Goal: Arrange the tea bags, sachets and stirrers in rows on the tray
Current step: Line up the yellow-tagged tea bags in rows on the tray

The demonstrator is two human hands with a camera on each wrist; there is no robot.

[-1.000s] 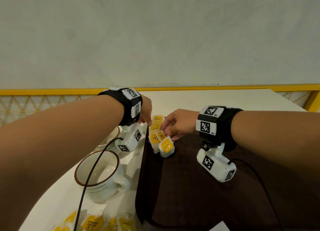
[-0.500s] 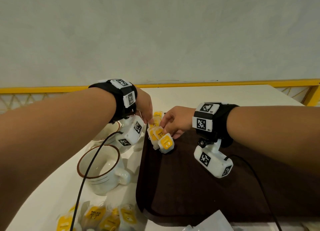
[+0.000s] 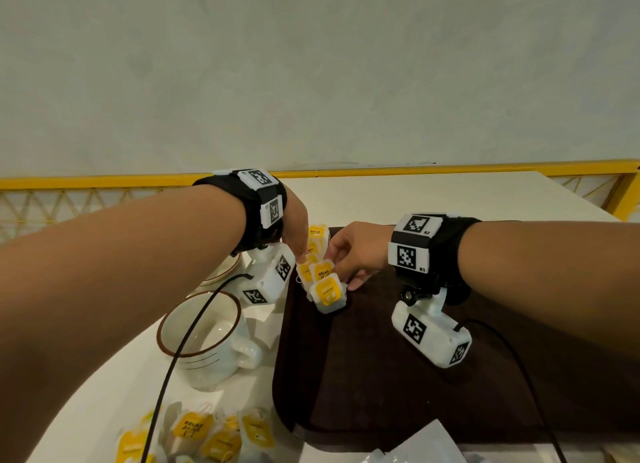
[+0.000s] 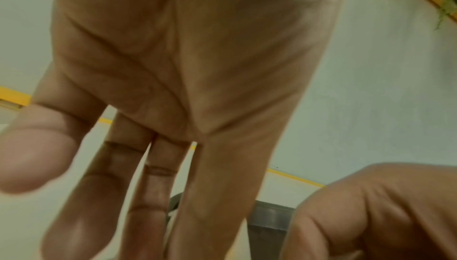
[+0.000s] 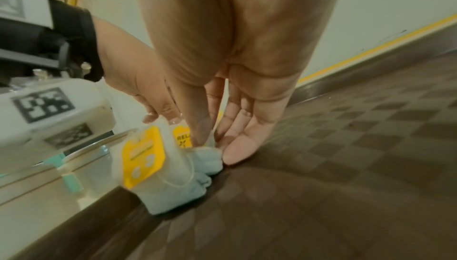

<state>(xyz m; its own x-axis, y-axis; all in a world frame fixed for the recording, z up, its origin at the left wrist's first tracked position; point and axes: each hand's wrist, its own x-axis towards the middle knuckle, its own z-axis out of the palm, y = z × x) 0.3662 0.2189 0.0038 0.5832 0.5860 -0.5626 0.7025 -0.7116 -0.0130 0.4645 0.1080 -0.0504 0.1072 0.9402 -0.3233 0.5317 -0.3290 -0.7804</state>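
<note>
Both hands, left hand (image 3: 297,225) and right hand (image 3: 356,251), press straight fingers against yellow-labelled white tea bags (image 3: 322,279), squaring a row along the dark brown tray (image 3: 381,376) far-left edge.

Tea bags (image 3: 322,272) in tray's (image 3: 398,393) far-left corner, cup (image 3: 204,338) left of tray, more bags (image 3: 194,435) before cup
</note>
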